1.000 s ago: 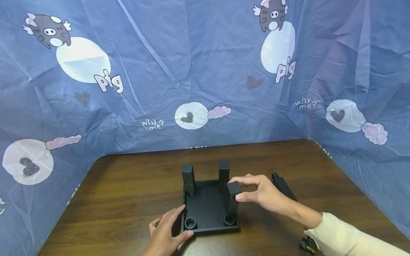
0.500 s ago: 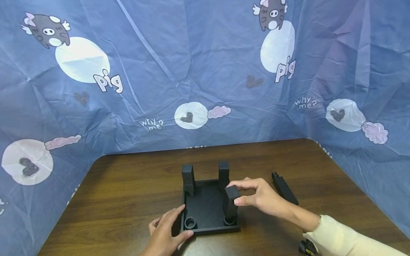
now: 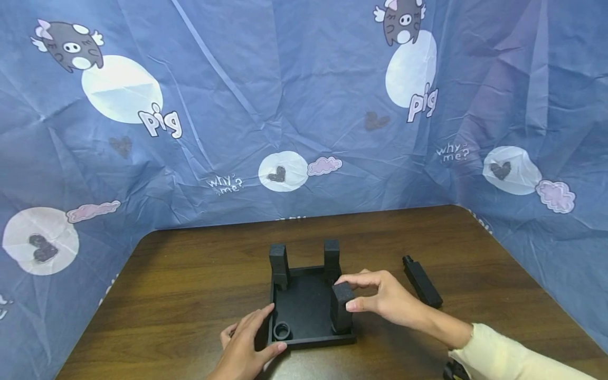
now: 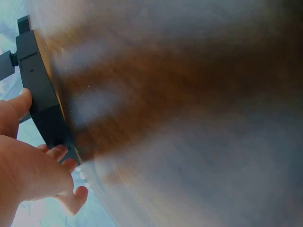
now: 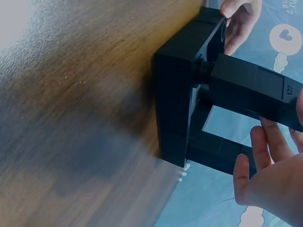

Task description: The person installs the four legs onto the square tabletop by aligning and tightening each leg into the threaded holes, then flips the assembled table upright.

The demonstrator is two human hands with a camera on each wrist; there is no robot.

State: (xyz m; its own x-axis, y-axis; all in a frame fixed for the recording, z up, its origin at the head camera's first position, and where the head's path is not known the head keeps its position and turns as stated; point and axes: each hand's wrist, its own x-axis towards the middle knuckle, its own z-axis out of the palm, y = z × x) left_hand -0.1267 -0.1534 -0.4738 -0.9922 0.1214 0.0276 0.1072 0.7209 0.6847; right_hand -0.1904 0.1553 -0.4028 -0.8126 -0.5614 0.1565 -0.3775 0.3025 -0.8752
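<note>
A square black tabletop (image 3: 304,311) with a raised rim lies upside down on the wooden table. Table legs stand upright at its far left (image 3: 279,264) and far right (image 3: 331,258) corners. My right hand (image 3: 396,301) pinches a third black leg (image 3: 341,314) between thumb and fingers at its upper end. In the right wrist view, this leg's threaded end (image 5: 203,71) meets the near right corner; how deep it sits I cannot tell. My left hand (image 3: 244,345) holds the near left corner, thumb on the front edge, fingers on the left side. A round socket (image 3: 282,331) shows there.
Another black table leg (image 3: 423,282) with a threaded tip lies on the wooden table (image 3: 199,279) to the right. A dark object (image 3: 453,371) is partly hidden by the right sleeve. Blue printed fabric (image 3: 304,105) surrounds the table's back and sides.
My right hand has lowered the leg toward the near right corner, and its socket is now covered. My left hand has stayed in place.
</note>
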